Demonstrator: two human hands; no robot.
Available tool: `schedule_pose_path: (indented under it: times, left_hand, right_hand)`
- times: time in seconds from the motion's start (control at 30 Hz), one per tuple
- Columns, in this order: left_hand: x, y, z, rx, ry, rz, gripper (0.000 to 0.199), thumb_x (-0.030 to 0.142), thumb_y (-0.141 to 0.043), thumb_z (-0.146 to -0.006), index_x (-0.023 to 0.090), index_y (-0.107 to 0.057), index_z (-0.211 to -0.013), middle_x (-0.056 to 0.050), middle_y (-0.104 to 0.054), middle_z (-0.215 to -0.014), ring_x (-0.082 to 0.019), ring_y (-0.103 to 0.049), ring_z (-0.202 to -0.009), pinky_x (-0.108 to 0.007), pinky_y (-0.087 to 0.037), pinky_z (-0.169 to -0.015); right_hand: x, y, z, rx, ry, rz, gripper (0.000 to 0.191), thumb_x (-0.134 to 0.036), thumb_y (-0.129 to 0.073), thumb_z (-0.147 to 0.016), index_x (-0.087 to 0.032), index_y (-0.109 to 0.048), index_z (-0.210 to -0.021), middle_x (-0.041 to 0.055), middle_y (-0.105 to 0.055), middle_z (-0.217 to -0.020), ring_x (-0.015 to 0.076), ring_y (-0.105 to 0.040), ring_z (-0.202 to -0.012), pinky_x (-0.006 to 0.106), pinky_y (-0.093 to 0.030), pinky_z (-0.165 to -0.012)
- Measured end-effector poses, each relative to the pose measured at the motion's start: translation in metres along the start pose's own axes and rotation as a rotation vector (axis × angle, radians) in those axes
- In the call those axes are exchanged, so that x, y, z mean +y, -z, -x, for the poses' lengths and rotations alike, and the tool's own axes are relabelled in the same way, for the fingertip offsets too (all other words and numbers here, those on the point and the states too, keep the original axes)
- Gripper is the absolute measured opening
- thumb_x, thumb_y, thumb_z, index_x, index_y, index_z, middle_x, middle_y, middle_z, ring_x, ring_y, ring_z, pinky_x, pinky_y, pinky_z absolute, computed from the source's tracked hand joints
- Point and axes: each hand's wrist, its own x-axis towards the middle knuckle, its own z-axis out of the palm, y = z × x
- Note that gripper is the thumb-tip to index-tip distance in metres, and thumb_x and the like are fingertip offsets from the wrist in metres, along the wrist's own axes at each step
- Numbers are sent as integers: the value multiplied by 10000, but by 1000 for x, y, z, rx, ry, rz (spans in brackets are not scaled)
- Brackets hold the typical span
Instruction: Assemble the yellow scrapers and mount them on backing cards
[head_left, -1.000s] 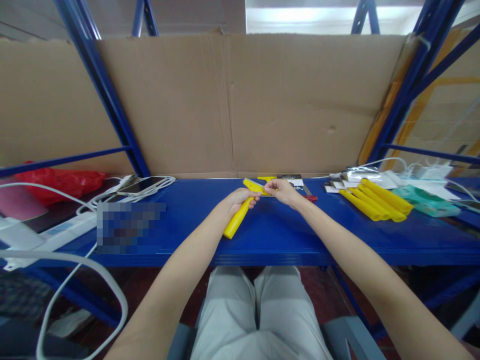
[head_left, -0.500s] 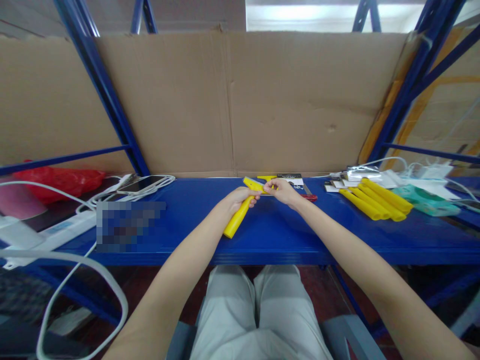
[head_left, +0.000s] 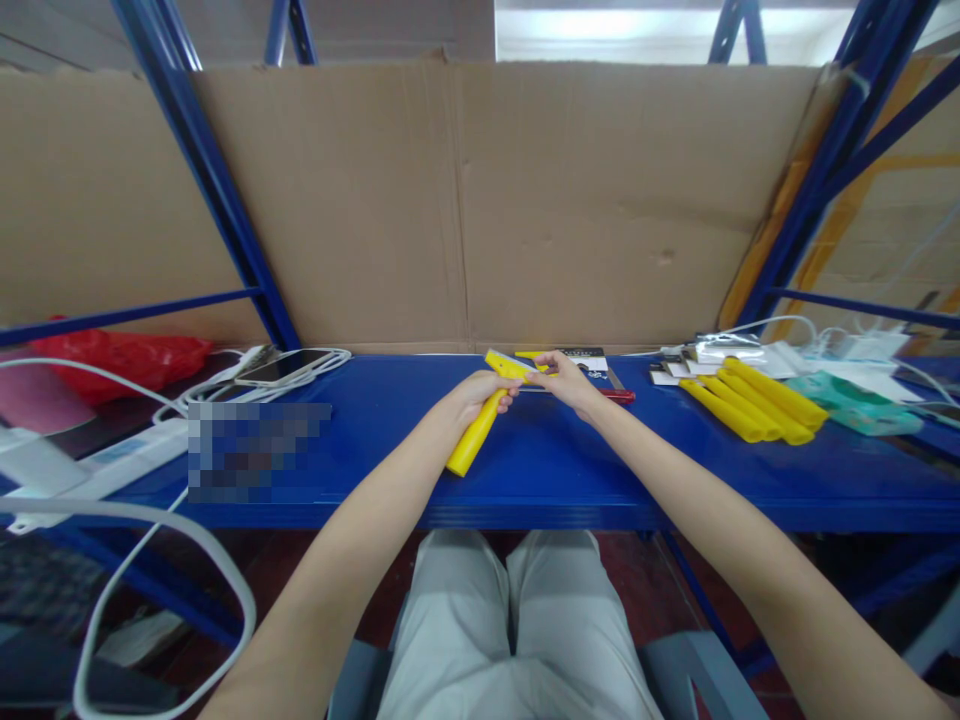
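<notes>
My left hand [head_left: 491,395] is closed around the neck of a yellow scraper [head_left: 474,438], a thick tubular handle with a flat head set crosswise on it. The handle points down toward the table's front edge. At the right end of the head, my right hand [head_left: 562,380] is closed, thumb and fingers on the head. A pale strip runs along the head; the fingers partly hide it. Just behind my hands lie another yellow piece [head_left: 529,355], a black-and-white card [head_left: 589,356] and a red-handled tool [head_left: 619,396] whose kind I cannot make out.
Several yellow tubes [head_left: 757,405] lie on the blue table [head_left: 585,475] at right, beside small white boxes [head_left: 724,350] and a green plastic bag [head_left: 855,400]. At left are a phone [head_left: 289,367], a white power strip [head_left: 135,450] and a red bag [head_left: 127,362]. Cardboard [head_left: 465,210] stands behind.
My right hand's fingers have straightened somewhat and shifted slightly along the scraper's head. My left hand keeps its hold in nearly the same place.
</notes>
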Motion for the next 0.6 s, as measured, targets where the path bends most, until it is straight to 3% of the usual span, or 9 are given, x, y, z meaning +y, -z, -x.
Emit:
schedule_pose_path:
  times: [0.1,0.37,0.5,0.6]
  left_hand:
    - [2,0,0,0,8,6,107,30,-552,-801,118,-531,-743,55,-443,-452,-28,-354,-316,-147,-252,-327]
    - [10,5,4,20,23,23,161,15,-465,-854,110,-522,-737,47,-454,-446,-20,-350,-307,-134,-253,-310]
    - [8,18,-5,115,22,52,159,2,-495,-832,119,-512,-725,37,-471,-463,-18,-358,-313,-126,-255,-314]
    - [5,31,-12,194,60,69,157,-4,-491,-834,117,-523,-738,37,-466,-463,-21,-359,-312,-125,-250,-311]
  right_hand:
    - [2,0,0,-24,-9,50,320,-324,-628,-728,-185,-561,-1009,82,-598,-1113,185,-549,-1009,371,-431,-886]
    - [9,0,-4,-29,183,402,492,-451,-461,-865,-129,-488,-1238,179,-518,-1273,255,-456,-1207,414,-339,-1013]
    - [6,19,-4,-49,112,622,474,-414,-429,-882,-141,-484,-1265,172,-500,-1301,283,-433,-1223,446,-359,-987]
    - [3,41,-2,-159,-20,848,369,-334,-493,-851,-172,-576,-1172,156,-536,-1265,311,-435,-1206,483,-370,-958]
